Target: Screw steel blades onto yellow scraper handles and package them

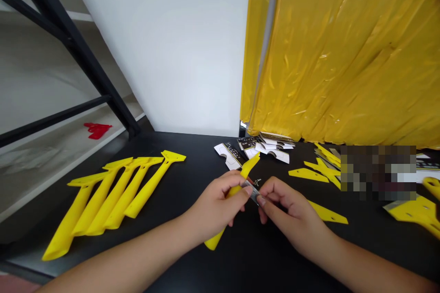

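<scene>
Gripping a yellow plastic scraper [213,241] in your closed left hand [213,203], you are pinching a narrow silver metal blade [250,192] right beside it with your right hand [292,217], both hands working above the front middle of the black desk [192,155]. More yellow plastic scrapers [113,192] are lying near the left edge, and white-and-black printed cards [264,146] are piling up by the back edge.

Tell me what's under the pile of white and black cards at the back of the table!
The pile of cards lies on the black table top. Lower cards sit under upper ones. The cards cover the table beneath them, so that covered part cannot be seen.
</scene>
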Motion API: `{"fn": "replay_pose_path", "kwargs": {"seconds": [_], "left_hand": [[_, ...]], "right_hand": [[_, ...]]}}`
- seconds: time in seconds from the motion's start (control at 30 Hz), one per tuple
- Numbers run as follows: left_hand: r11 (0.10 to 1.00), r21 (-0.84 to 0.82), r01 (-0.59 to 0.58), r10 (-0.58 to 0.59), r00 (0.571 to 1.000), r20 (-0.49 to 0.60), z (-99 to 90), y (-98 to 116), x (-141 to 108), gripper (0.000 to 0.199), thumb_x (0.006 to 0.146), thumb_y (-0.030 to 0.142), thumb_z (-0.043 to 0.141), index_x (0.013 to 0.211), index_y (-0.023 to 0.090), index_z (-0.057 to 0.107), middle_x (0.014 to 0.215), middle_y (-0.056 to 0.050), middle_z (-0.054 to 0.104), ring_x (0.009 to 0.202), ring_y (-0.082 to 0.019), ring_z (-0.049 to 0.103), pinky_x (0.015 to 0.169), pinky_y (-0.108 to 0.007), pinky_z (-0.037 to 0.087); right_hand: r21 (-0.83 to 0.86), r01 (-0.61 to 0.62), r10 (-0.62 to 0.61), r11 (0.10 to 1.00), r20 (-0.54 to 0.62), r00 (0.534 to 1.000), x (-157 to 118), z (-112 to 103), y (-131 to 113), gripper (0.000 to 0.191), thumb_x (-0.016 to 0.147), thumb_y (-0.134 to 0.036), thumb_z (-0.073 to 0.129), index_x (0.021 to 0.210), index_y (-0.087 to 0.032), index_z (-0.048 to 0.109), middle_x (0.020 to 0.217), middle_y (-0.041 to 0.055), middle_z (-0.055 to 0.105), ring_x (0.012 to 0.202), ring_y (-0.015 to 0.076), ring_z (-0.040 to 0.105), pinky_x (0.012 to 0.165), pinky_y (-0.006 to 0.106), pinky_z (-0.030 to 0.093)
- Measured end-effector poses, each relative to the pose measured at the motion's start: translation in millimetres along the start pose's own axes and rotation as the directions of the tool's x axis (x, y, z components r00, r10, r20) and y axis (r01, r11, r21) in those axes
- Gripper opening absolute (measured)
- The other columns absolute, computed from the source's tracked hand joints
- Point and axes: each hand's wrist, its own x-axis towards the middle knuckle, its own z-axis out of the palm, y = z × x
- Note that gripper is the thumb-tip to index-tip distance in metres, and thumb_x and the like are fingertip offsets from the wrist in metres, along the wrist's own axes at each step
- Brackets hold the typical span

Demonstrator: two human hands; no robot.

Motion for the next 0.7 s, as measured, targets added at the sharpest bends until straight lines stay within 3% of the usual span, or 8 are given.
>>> {"fn": "replay_pose_path", "kwargs": {"seconds": [0.37, 0.7], "left_hand": [[0.998, -0.025, 0.052, -0.052, 0.999, -0.015, -0.5, 1.0, 0.8, 0.028, 0.095, 0.038, 0.064, 0.080, 0.015, 0.070, 0.097, -0.003, 0.056, 0.057, -0.006, 0.053, 0.039, -0.017, 0.045], [0.998, -0.017, 0.059, -0.059, 0.998, -0.002, 0.3, 0.2, 2.5, 0.023, 0.094, 0.036, 0.062, 0.086, 0.016, 0.070, 0.094, -0.002, 0.054, 0.064, -0.010, 0.057, 0.039, -0.017, 0.044]], "right_hand": [[0.010, -0.008, 0.007, 1.000, 0.026, 1.000, 1.5, 0.5, -1.6, 0.022, 0.108, -0.042, 0.059, 0.095, -0.024, 0.059, 0.075, -0.0036, 0.064, 0.071, 0.0152, 0.056, 0.071, 0.030, 0.042], [0.006, -0.038, 0.038, 0.999, 0.016, 0.999, 2.8, -0.3, -2.5, 0.032, 0.107, -0.054, 0.059, 0.094, -0.024, 0.059, 0.074, -0.0025, 0.064, 0.071, 0.0167, 0.057, 0.070, 0.031, 0.041]]}}
